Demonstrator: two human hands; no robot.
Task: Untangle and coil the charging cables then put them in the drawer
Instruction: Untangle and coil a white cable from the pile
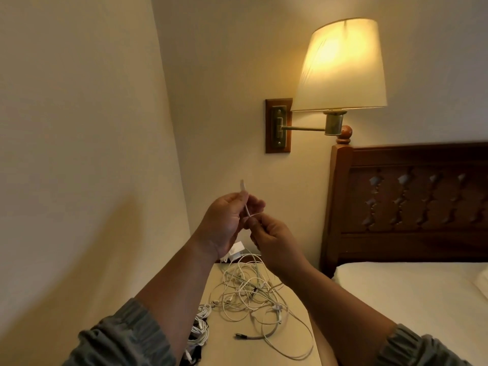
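A white charging cable is raised between both hands, its plug end sticking up above my left hand. My left hand pinches the cable just below the plug. My right hand grips the same cable a little lower, touching the left hand. Below them a tangle of white cables lies loose on the cream nightstand top. One grey plug end lies at the front of the tangle. Coiled white cables sit in the dark gap left of the nightstand top; I cannot tell if that is the drawer.
A white charger block stands at the back of the nightstand. A lit wall lamp hangs above on a brass arm. The wooden headboard and bed mattress are to the right. A wall stands close on the left.
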